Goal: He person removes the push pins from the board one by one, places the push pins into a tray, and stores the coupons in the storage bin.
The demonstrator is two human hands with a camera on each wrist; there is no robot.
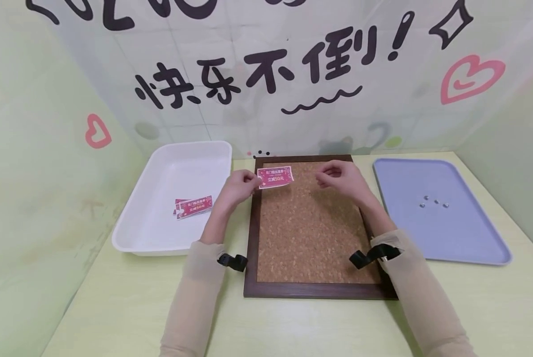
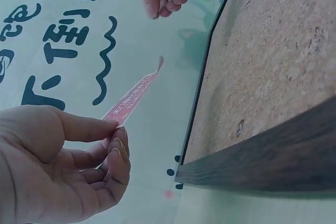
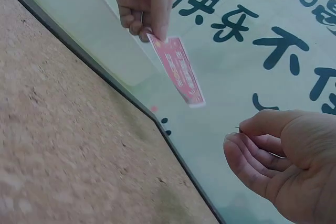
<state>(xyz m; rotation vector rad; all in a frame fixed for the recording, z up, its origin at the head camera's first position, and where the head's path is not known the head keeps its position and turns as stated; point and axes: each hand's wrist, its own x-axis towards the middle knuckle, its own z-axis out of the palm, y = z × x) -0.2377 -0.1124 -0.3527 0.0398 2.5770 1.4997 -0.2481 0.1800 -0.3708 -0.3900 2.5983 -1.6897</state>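
My left hand (image 1: 241, 187) pinches a pink-and-white coupon (image 1: 275, 177) by its left end, above the upper left of a framed cork board (image 1: 311, 238). In the left wrist view the coupon (image 2: 130, 99) is seen nearly edge-on, its far end bent. Over the upper right of the board, my right hand (image 1: 344, 179) has thumb and fingertips together. A thin metal point sticks out from them in the right wrist view, apparently a thumbtack (image 3: 238, 127), its head hidden. Free space separates the coupon from the right hand.
A white plastic tray (image 1: 134, 218) on the left holds more pink coupons (image 1: 195, 207). On the right, a lavender tray (image 1: 453, 233) carries several small silver tacks (image 1: 436, 202). A printed backdrop (image 1: 248, 124) rises behind the board.
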